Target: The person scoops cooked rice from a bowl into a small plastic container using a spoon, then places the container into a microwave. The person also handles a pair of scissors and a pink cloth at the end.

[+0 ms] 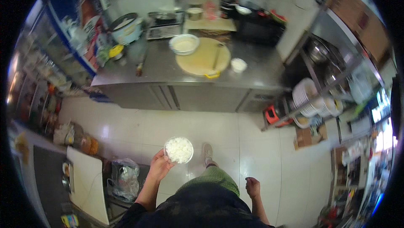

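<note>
My left hand grips a round clear container of white rice by its left side, above the tiled floor. My right hand hangs low at the right with curled fingers, and nothing can be made out in it. Beyond my hands, on the steel counter, lies a round cutting board with a long dark utensil and a yellow handle at its edge. A white bowl stands over the board's upper left edge. To the right of the board is a small container of white food.
A light-blue rice cooker and a flat scale-like device stand on the counter. At right, a metal rack holds stacked white bowls. A plastic bag and a white board lie at left.
</note>
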`<state>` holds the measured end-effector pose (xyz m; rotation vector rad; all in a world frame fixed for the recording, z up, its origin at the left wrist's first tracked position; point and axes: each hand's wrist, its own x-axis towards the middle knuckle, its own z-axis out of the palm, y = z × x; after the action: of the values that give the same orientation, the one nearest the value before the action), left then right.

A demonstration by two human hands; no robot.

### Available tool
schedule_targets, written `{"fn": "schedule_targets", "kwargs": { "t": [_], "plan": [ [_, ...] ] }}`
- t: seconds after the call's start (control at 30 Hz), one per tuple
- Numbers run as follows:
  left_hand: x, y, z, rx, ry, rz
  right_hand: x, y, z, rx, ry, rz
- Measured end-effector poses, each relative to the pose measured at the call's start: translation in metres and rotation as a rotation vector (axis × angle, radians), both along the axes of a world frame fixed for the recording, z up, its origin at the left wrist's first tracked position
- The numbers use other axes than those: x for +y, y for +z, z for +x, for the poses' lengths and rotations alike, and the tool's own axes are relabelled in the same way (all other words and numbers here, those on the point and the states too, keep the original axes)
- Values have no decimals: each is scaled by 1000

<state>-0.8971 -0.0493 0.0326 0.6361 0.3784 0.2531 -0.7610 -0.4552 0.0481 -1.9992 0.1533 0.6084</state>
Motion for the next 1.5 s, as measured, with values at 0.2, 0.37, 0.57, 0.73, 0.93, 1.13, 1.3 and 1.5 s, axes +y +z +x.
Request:
{"fn": "schedule_targets", "kwargs": {
  "t": [0.2,0.37,0.57,0.73,0.93,1.13,1.3,1.5],
  "plan": [
    [61,31,56,6,259,-13,169,-29,183,-354,689,-111],
    [133,31,96,-7,439,-61,390,-46,282,-300,1040,97],
    [253,0,151,6,468,-82,581,-75,279,462,1069,526],
    [386,-22,202,23,296,-72,677,-63,302,617,964,558],
    [507,-10,283,30,28,-39,742,-63,364,603,867,609],
    [561,-16,365,45,66,33,812,-86,440,645,896,698],
    [579,5,429,22,186,-41,854,-46,511,696,891,721],
    [593,2,480,-24,259,-22,888,-46,570,646,1001,617]
  ]
}}
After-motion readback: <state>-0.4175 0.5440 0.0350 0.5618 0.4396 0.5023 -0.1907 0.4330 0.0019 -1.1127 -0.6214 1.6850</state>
